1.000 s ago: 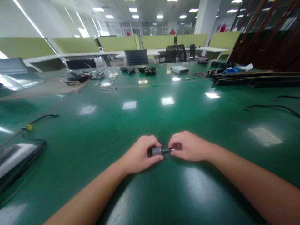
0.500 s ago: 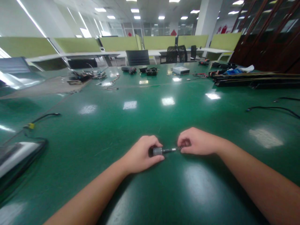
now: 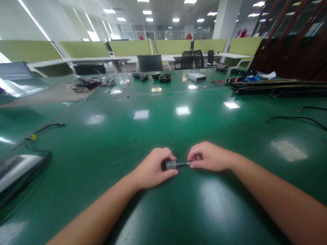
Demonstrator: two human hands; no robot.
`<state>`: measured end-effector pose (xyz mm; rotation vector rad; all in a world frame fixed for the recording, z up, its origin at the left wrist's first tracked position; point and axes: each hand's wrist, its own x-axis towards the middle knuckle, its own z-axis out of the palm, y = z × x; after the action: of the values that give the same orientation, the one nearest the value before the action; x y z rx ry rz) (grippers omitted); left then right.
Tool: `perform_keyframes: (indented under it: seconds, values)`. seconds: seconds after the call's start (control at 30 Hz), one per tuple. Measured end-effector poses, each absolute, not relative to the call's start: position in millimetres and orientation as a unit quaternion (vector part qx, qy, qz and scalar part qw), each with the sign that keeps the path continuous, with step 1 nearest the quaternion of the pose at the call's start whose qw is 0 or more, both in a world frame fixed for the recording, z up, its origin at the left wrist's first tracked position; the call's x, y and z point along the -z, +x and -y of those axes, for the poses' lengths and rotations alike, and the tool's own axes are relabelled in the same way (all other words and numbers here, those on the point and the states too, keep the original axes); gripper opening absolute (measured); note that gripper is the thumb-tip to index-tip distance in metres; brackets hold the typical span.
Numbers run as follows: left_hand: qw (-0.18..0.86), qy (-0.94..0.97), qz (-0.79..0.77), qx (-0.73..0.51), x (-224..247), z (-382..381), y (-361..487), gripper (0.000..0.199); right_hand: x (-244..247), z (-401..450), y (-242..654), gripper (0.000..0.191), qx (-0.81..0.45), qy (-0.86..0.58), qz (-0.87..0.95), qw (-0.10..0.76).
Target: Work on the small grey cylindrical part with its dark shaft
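My left hand (image 3: 154,169) is wrapped round the dark handle of a screwdriver (image 3: 171,165), whose grey collar shows between thumb and fingers. The shaft points right, lying level just above the table. At its far end, my right hand (image 3: 208,156) is closed in a pinch on a small metal piece (image 3: 189,163), which looks like a screwdriver bit. That piece meets the shaft's tip; how far it sits in the tip is too small to tell. Most of the handle is hidden in my left palm.
The green table (image 3: 114,136) spreads out all round. A black cable (image 3: 296,117) lies at right, and a silver device with a black cord (image 3: 20,170) at left. Further back are a metal box (image 3: 196,77), black parts (image 3: 163,78), loose wires (image 3: 102,81) and long black strips (image 3: 276,87).
My right hand has moved left, bringing the small metal piece from just off the shaft's tip to meeting it. My left hand and the screwdriver have stayed nearly still.
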<state>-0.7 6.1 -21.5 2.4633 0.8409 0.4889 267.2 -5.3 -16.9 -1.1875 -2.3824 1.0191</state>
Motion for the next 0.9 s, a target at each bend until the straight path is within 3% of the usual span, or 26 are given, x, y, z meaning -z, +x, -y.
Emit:
perform_keyframes:
  seconds: [0.33, 0.63, 0.9]
  values:
    - [0.237, 0.895, -0.331, -0.181, 25.3, -9.4, 12.4, 0.023, 31.9, 13.5, 235.0, 0.01, -0.222, -0.405, 0.86, 0.219]
    - [0.234, 0.902, -0.316, -0.177, 22.0, -9.3, 12.4, 0.032, 34.7, 12.2, 236.1, 0.011, -0.222, -0.402, 0.861, 0.221]
    - [0.233, 0.904, -0.315, -0.172, 22.4, -9.3, 12.4, 0.021, 35.6, 13.0, 235.8, 0.009, -0.222, -0.395, 0.86, 0.234]
